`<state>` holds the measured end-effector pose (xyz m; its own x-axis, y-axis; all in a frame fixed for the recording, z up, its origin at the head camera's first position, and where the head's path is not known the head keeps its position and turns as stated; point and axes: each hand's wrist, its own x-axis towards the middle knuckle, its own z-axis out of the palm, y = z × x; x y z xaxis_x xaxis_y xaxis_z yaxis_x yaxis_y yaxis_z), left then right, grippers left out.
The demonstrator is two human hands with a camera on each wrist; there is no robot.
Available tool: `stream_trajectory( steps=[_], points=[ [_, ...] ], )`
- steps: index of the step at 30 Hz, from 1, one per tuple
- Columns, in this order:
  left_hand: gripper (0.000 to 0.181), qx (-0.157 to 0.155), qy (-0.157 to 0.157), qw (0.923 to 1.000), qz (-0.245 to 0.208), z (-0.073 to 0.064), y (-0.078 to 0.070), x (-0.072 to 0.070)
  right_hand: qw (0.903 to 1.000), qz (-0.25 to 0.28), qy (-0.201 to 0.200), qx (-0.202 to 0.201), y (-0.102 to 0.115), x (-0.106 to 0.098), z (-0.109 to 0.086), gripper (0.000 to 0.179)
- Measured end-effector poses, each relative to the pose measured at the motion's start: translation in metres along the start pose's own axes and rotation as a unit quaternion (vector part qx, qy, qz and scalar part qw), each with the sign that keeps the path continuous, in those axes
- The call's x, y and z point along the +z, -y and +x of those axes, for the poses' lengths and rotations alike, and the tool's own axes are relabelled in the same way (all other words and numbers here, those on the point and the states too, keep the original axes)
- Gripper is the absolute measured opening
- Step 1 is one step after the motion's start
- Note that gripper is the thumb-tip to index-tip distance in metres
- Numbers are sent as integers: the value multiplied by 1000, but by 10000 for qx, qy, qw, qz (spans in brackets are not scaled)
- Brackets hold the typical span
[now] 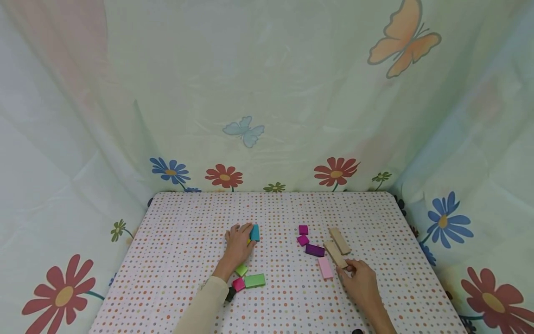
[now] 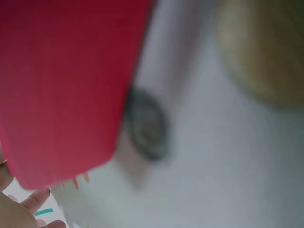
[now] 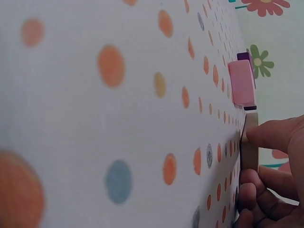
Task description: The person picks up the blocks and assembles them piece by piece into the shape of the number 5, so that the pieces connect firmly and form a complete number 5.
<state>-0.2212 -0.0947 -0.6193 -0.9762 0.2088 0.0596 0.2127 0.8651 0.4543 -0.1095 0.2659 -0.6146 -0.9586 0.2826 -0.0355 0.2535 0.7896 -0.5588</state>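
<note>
Your right hand [image 1: 362, 279] pinches the near end of one wooden block [image 1: 335, 255], thumb and finger drawn narrow about it. That block lies on the table [image 1: 187, 218], toward the right edge, its far end angled to the left. A second wooden block [image 1: 340, 240] lies just beside it, closer to the far edge.

Your left hand [image 1: 239, 245] reaches over the left half of the table, its fingertips at a blue block [image 1: 255, 233]. A bit of a yellow block [image 1: 249, 241] shows under it; you cannot tell from these views whether the fingers grip it.

Nearer you than that hand lie a lime block [image 1: 241, 270], a green block [image 1: 255, 280], a red block [image 1: 238, 284] and a black block [image 1: 231, 294], partly behind your sleeve [image 1: 207, 304]. Left of the wooden pair are a pink block [image 1: 325, 268], a purple block [image 1: 314, 250] and two magenta blocks [image 1: 303, 229]. A flowered curtain [image 1: 300, 106] rises behind the far edge.
</note>
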Motion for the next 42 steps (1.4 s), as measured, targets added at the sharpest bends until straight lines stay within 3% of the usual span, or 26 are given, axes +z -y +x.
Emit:
stream_trajectory(
  steps=[6,16,24,29,42],
  points=[
    [59,-97,-89,9997,-220,-2,-2,-2,9999,38,-100,-15,-1,1,0,45],
    [59,74,-224,9988,-428,-8,-2,-2,9997,132,-184,-95,0,-1,-1,46],
    [61,187,-112,9981,-580,-12,-6,-4,9979,253,-371,-470,9,-2,-2,44],
    [62,222,26,9979,-602,-16,-11,-5,9967,333,-268,-686,18,1,0,43],
    [59,428,2,9980,-468,-29,-19,-2,9917,554,145,-1148,40,16,-1,41]
  ],
)
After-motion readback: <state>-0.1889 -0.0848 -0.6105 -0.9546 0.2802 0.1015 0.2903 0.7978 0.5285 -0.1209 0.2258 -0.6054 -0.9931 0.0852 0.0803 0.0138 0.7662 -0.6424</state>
